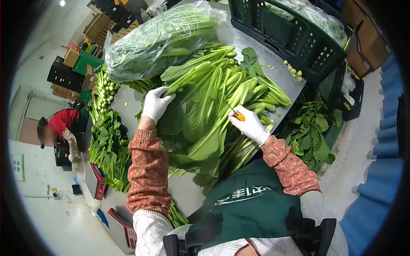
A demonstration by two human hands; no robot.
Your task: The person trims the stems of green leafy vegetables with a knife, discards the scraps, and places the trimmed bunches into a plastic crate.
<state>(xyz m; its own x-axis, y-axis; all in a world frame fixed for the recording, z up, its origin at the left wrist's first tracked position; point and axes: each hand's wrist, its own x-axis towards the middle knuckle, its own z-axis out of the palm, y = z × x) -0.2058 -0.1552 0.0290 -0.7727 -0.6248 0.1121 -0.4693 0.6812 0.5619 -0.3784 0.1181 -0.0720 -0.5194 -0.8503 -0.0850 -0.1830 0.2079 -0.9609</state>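
Note:
A big heap of leafy greens [205,106] with pale green stalks lies on the metal table in front of me. My left hand [155,105], in a white glove, is at the heap's left side with its fingers curled closed at a leaf edge. In my right hand [252,126], also gloved, is a small knife [240,116] with an orange handle. Its short blade points toward the stalk ends at the heap's right, and part of it is hidden by the fingers.
Behind the heap lies a clear plastic bag [162,40] full of greens. A dark green crate [294,36] stands at the back right, cut stalk ends [294,70] beside it. More greens [314,132] hang low right. Red scales [99,181] and a person [64,123] are left.

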